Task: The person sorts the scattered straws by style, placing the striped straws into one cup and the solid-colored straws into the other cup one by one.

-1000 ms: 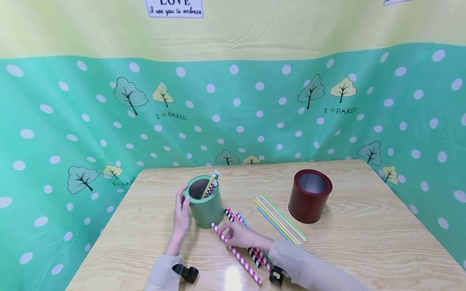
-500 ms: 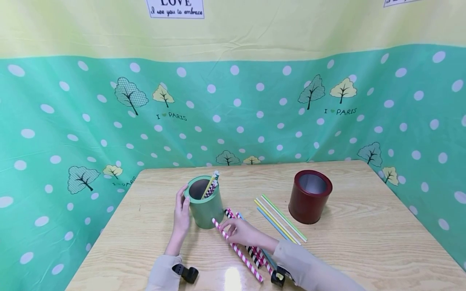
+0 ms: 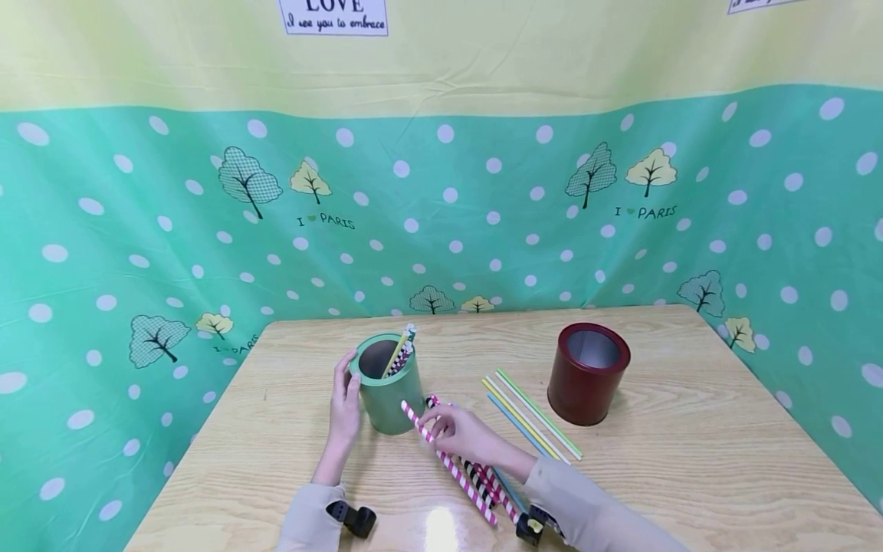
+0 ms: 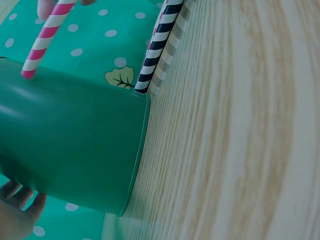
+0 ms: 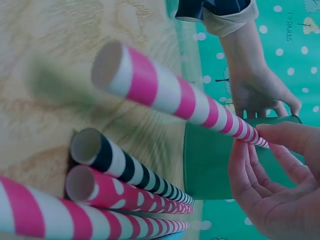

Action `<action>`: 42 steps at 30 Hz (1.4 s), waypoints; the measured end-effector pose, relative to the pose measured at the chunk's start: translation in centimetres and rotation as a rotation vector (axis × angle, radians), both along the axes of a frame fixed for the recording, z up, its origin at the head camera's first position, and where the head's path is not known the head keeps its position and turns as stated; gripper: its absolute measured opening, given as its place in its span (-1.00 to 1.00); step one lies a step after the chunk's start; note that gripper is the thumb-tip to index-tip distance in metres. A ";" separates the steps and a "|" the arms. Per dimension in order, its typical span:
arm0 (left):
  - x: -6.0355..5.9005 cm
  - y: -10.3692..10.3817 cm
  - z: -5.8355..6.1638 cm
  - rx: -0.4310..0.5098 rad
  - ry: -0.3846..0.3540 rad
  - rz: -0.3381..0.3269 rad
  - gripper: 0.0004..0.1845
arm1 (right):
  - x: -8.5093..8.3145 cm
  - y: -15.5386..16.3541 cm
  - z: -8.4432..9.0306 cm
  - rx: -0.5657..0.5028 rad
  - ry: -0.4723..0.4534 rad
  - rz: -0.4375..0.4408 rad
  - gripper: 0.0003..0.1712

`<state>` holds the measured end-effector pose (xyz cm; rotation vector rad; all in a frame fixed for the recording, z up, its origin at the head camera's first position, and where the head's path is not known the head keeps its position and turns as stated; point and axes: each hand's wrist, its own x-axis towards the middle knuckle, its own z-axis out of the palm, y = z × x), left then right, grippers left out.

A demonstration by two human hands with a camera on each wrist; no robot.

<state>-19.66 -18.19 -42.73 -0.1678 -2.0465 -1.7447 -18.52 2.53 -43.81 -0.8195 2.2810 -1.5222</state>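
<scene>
My right hand (image 3: 462, 437) pinches a pink-and-white striped paper straw (image 3: 469, 488) between thumb and fingers. In the right wrist view this straw (image 5: 167, 92) slants above the tabletop, clear of the straws lying there. Its far end is in front of the green can (image 3: 386, 405), near the side wall in the left wrist view. My left hand (image 3: 344, 406) holds the can at its left side and rim, fingers curved against it. Several patterned straws (image 3: 402, 354) stand inside the can. Below my right hand lie a black-and-white striped straw (image 5: 132, 167), a pink spotted straw (image 5: 117, 192) and another pink striped straw (image 5: 95, 220).
A dark red can (image 3: 584, 383) stands upright on the right of the wooden table (image 3: 690, 460). Between the cans lie several thin plain straws (image 3: 531, 418) in yellow, white, green and blue. A dotted green curtain (image 3: 448, 215) hangs along the table's back and sides.
My right hand has raised the pink striped straw, its far end rising along the front of the green can. The hand has shifted slightly right and up. My left hand stays on the can.
</scene>
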 end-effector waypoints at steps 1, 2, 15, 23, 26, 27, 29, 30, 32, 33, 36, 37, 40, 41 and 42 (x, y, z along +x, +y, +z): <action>0.0 0.0 0.0 -0.001 0.001 0.000 -0.57 | 0.0 0.0 0.2 0.002 0.004 -0.003 -0.60; 0.0 0.0 0.0 -0.002 0.001 0.000 -0.57 | 0.0 0.1 0.3 -0.002 0.003 -0.005 -0.60; -0.2 -0.1 -0.2 0.001 0.000 0.009 -0.58 | 1.5 0.4 4.6 -0.079 -0.014 -0.042 -0.64; -0.3 -0.1 -0.4 0.008 0.005 0.007 -0.58 | 0.1 0.4 3.1 -0.118 -0.003 -0.090 -0.62; -0.3 -0.1 -0.4 0.013 0.003 0.007 -0.58 | -0.1 0.5 3.2 -0.125 0.001 -0.105 -0.61; -0.3 -0.1 -0.4 0.016 0.002 0.007 -0.58 | -0.1 0.5 3.4 -0.129 0.002 -0.111 -0.61; -0.3 -0.1 -0.4 0.017 0.000 0.009 -0.58 | -0.1 0.5 3.8 -0.144 0.008 -0.120 -0.61; -0.3 -0.1 -0.4 0.018 -0.001 0.009 -0.58 | -0.2 0.5 4.0 -0.153 0.015 -0.123 -0.61; -0.3 -0.1 -0.4 0.018 -0.002 0.007 -0.58 | -0.2 0.5 4.4 -0.167 0.020 -0.133 -0.61; -0.3 -0.1 -0.4 0.018 -0.002 0.006 -0.58 | -0.2 0.5 4.6 -0.177 0.021 -0.136 -0.61; -0.3 -0.1 -0.4 0.016 -0.003 0.002 -0.58 | -0.3 0.4 5.0 -0.199 0.023 -0.153 -0.60; -0.3 -0.1 -0.4 0.016 -0.003 0.000 -0.58 | -0.3 0.3 5.2 -0.206 0.020 -0.161 -0.60; -0.2 -0.1 -0.4 0.013 -0.010 0.002 -0.58 | -0.4 0.2 5.6 -0.232 0.019 -0.182 -0.59; -0.2 -0.1 -0.3 0.012 -0.013 0.003 -0.58 | -0.5 0.2 5.8 -0.240 0.019 -0.189 -0.59; -0.2 -0.1 -0.3 0.012 -0.016 0.004 -0.58 | -0.5 0.1 6.0 -0.247 0.016 -0.197 -0.59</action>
